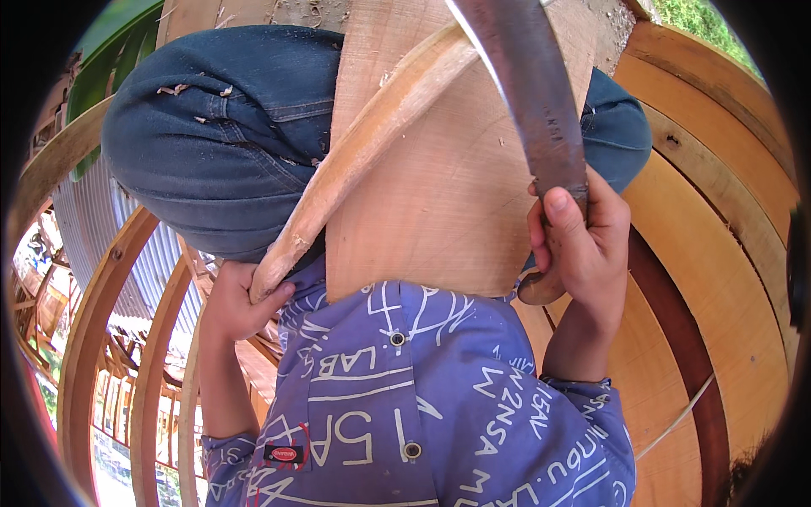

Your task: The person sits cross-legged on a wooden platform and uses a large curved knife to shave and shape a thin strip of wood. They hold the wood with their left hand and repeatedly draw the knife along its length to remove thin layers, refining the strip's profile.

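Gripping the curved wooden strip [363, 152] in your left hand [232, 300], closed on its lower end; stiff, light. Your right hand [579, 245] clasps the heavy blade [532, 93] above it.

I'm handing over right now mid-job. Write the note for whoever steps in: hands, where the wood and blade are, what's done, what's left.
Left hand: gripping the lower end of the curved wooden strip, which slants up across the board.
Right hand: closed on the handle of the long blade, thumb up along it; the blade's edge meets the strip's upper part.
Flat wooden board: resting on the person's lap as backing under the strip.
Done: some shavings lie on the jeans, so cutting has started.
Left: how much more shaping the strip needs cannot be judged here.
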The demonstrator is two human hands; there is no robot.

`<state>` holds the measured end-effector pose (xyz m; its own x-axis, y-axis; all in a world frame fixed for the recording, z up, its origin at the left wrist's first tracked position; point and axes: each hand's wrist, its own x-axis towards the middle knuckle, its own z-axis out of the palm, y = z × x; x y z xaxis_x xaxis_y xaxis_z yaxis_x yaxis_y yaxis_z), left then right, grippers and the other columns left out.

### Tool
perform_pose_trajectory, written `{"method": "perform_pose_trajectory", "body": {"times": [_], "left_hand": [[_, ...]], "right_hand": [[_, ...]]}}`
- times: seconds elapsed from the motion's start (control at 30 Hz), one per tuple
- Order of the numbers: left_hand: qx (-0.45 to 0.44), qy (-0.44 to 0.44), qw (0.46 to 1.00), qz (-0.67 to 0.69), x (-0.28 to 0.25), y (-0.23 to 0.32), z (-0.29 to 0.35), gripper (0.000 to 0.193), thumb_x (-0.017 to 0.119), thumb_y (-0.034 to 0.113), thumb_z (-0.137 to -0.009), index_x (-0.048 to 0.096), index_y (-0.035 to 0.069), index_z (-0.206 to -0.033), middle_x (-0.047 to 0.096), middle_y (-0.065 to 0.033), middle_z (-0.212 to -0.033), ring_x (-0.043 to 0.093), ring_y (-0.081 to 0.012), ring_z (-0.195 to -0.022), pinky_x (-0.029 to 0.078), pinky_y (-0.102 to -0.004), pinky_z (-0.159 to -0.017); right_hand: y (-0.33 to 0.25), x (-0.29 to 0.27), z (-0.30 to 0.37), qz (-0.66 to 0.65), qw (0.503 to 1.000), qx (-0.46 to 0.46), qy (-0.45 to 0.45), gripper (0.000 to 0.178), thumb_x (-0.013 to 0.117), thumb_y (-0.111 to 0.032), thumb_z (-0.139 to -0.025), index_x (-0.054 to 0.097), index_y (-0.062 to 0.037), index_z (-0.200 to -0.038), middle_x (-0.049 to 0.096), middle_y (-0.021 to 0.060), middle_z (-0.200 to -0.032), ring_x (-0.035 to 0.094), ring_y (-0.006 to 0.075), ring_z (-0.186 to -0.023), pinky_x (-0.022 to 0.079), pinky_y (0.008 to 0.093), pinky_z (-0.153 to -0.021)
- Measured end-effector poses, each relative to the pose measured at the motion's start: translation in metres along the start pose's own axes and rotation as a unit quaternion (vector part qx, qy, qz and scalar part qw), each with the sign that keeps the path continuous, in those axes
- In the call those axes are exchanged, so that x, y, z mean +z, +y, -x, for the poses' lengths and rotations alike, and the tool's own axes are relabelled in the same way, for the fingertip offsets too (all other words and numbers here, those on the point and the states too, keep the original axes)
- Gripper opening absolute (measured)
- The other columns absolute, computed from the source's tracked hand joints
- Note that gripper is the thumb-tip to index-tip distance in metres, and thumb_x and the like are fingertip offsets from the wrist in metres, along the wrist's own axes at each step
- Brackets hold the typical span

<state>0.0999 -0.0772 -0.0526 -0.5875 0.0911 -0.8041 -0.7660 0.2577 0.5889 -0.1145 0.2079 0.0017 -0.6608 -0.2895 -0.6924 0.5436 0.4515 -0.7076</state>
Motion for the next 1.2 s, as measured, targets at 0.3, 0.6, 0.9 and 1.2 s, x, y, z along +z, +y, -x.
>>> {"method": "perform_pose_trajectory", "body": {"times": [0.3, 0.6, 0.9, 1.2], "left_hand": [[-0.016, 0.011, 1.0, -0.021, 0.0, -0.001, -0.001, 0.027, 0.072, 0.02, -0.075, 0.062, -0.002, -0.063, 0.058, -0.0074, -0.05, 0.061, -0.0146, -0.048, 0.044, -0.028, -0.047], [-0.007, -0.001, 1.0, -0.008, -0.002, 0.003, 0.0, 0.026, 0.072, 0.02, -0.075, 0.063, -0.002, -0.064, 0.058, -0.0065, -0.05, 0.06, -0.0136, -0.048, 0.044, -0.0273, -0.047], [0.008, 0.006, 0.999, -0.039, 0.004, 0.005, -0.012, 0.036, 0.07, 0.035, -0.076, 0.064, 0.0, -0.069, 0.058, -0.012, -0.053, 0.061, -0.0241, -0.051, 0.046, -0.0334, -0.052], [0.149, 0.042, 0.983, -0.098, -0.004, -0.017, -0.021, 0.046, 0.061, 0.046, -0.08, 0.065, 0.0, -0.076, 0.06, -0.0216, -0.066, 0.058, -0.0398, -0.066, 0.044, -0.046, -0.06]], "right_hand": [[-0.002, 0.002, -0.005, 0.019, 0.999, -0.014, 0.021, 0.026, 0.053, -0.024, -0.095, 0.055, 0.0019, -0.093, 0.051, 0.0032, -0.056, 0.042, 0.0056, -0.041, 0.032, 0.0197, -0.038], [0.0, 0.002, -0.007, 0.006, 0.999, -0.013, 0.037, 0.032, 0.05, -0.03, -0.096, 0.052, 0.0021, -0.094, 0.05, 0.0066, -0.056, 0.04, 0.0082, -0.038, 0.031, 0.02, -0.036], [0.003, 0.004, -0.006, 0.034, 0.998, -0.049, 0.023, 0.027, 0.05, -0.027, -0.096, 0.053, 0.0002, -0.097, 0.05, 0.0046, -0.058, 0.041, 0.0068, -0.04, 0.032, 0.0194, -0.038], [0.046, 0.018, -0.009, 0.033, 0.991, -0.092, 0.09, 0.014, 0.051, -0.017, -0.094, 0.048, -0.004, -0.093, 0.045, 0.0017, -0.056, 0.039, 0.0077, -0.038, 0.032, 0.0215, -0.032]]}}
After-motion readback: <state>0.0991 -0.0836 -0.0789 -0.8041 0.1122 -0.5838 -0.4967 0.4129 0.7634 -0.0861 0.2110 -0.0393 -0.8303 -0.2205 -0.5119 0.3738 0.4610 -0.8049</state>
